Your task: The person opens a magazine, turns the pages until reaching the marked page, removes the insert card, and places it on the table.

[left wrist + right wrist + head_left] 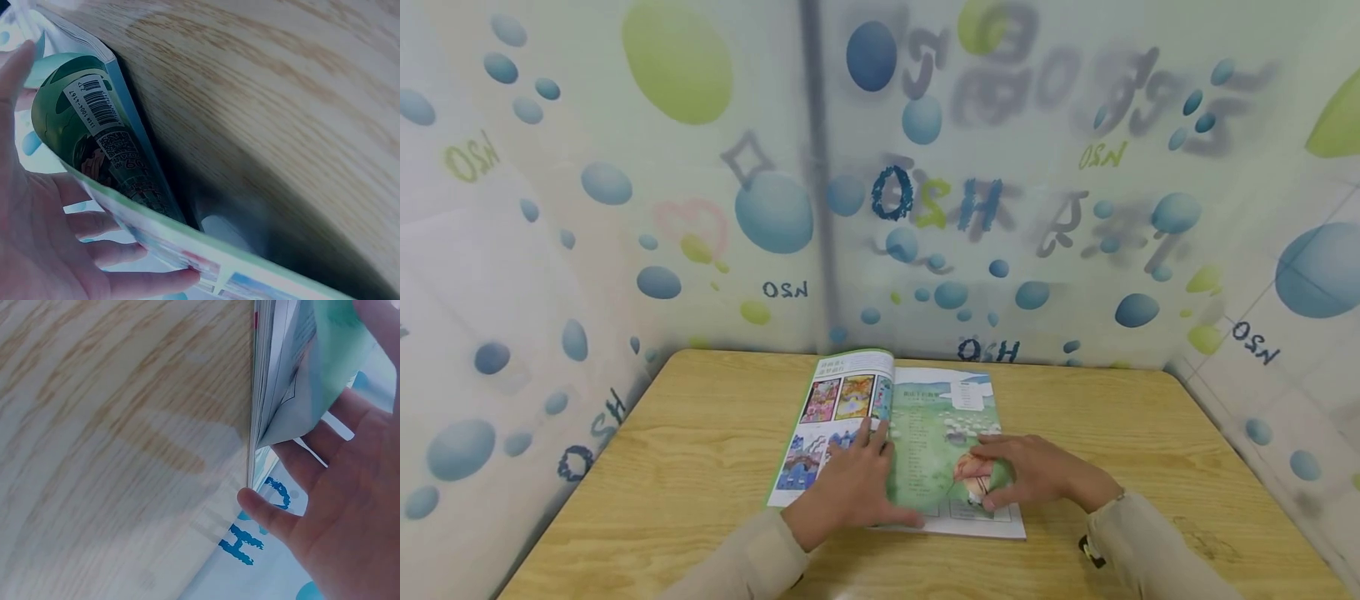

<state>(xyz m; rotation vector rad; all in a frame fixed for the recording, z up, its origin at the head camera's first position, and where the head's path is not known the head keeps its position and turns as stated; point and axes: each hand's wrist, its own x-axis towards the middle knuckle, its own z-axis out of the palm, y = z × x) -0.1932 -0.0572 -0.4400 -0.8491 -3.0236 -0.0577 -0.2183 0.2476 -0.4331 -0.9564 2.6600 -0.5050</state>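
Note:
An open magazine (921,450) lies on the wooden table, a green illustrated page on its right side and framed pictures on its left. My left hand (850,487) rests with spread fingers on the left page by the fold, thumb out over the lower edge of the right page. On the right page's outer part lies my right hand (1037,468), fingers extended and thumb apart. The left wrist view shows the bowed green back cover (115,144) with its barcode label. In the right wrist view a page corner (290,422) bends up beside the right hand's fingers.
The light wooden table (700,467) stretches out on both sides of the magazine. A pale curtain (760,108) printed with blue and green drops and H2O lettering stands behind it and along both sides. A dark band (1092,552) shows at the right sleeve.

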